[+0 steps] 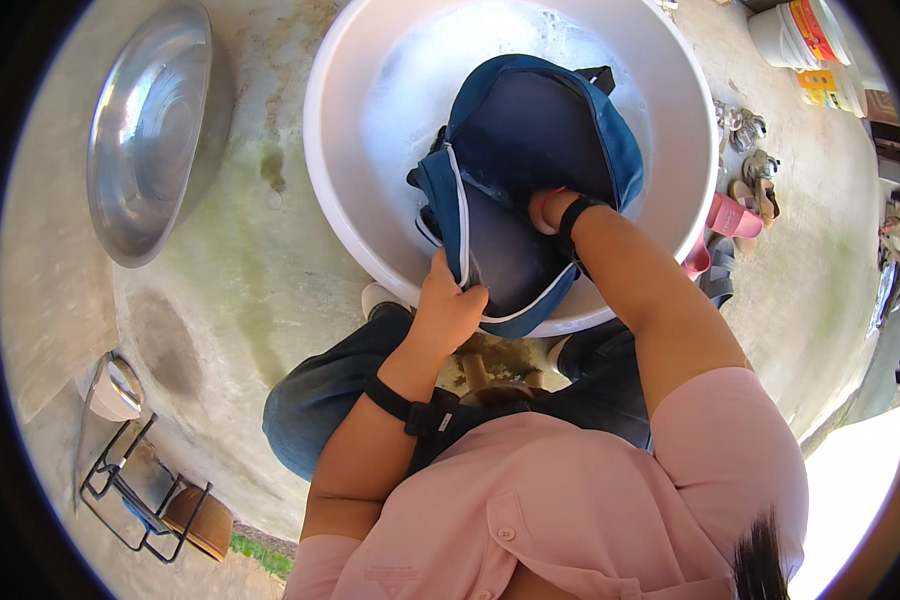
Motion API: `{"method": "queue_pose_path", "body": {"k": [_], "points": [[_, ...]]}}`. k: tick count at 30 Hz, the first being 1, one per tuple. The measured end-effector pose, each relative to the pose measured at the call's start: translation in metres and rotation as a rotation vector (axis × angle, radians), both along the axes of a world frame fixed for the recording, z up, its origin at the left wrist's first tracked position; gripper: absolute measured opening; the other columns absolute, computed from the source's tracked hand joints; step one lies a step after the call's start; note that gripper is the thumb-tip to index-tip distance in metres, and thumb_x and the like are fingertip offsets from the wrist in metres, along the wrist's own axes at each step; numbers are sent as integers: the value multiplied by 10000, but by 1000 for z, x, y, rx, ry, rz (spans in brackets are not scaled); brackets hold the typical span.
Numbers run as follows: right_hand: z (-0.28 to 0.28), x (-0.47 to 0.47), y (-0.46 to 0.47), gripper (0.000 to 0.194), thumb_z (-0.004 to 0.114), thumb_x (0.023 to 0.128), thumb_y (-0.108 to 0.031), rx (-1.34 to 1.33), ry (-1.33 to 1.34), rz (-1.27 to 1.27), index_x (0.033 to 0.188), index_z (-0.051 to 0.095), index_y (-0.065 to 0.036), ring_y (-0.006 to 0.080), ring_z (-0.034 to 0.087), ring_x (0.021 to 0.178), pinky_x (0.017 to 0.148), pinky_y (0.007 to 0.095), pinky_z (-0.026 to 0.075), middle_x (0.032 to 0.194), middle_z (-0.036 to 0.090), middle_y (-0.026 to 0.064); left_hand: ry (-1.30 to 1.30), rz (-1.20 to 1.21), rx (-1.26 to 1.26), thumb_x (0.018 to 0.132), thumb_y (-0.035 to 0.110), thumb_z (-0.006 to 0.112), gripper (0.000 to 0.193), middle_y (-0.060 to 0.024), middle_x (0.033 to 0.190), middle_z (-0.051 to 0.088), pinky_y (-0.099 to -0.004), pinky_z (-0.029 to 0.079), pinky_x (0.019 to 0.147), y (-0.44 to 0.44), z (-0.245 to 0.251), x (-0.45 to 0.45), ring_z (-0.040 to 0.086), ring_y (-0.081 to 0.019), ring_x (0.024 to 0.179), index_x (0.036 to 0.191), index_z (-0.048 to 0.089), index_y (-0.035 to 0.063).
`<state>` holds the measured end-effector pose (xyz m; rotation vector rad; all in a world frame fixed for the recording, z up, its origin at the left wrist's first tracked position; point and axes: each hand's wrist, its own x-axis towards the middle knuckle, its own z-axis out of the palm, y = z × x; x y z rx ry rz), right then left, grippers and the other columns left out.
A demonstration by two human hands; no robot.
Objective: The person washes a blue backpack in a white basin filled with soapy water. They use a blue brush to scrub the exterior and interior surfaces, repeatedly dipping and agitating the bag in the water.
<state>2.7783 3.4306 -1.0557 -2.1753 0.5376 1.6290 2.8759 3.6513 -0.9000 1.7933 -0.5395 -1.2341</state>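
A blue backpack (529, 127) lies unzipped and spread wide in a large white plastic tub (326, 161) that holds cloudy, sudsy water. Its dark lining faces up, and a pale zipper edge runs along the opening. My left hand (450, 304) grips the bag's near left edge beside that zipper, over the tub's rim. Inside the bag is my right hand (551, 210), reaching in at the wrist; its fingers are hidden by the dark interior, so I cannot tell whether they hold anything.
A shiny metal basin (154, 135) leans at the left. Pink slides (731, 216) and several other shoes line the tub's right side. White buckets (795, 37) stand at the upper right. A metal-framed chair (142, 495) lies at the lower left, on the concrete floor (240, 300).
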Motion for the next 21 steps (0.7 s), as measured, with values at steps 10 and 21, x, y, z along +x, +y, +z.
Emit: {"method": "queue_pose_path", "body": {"k": [10, 21], "points": [[108, 12, -17, 288, 667, 722, -59, 2, 70, 288, 1002, 728, -22, 321, 671, 952, 792, 423, 513, 1005, 683, 209, 193, 81, -109, 725, 41, 527, 545, -232, 994, 615, -387, 486, 839, 3, -7, -9, 616, -320, 892, 1244, 415, -79], [22, 38, 20, 442, 597, 788, -26, -112, -254, -163, 1227, 625, -62, 372, 608, 1093, 889, 400, 498, 1163, 625, 235, -90, -217, 2, 739, 53, 542, 550, -301, 1033, 602, -451, 459, 883, 12, -2, -26, 563, -496, 1002, 1261, 397, -43]]}}
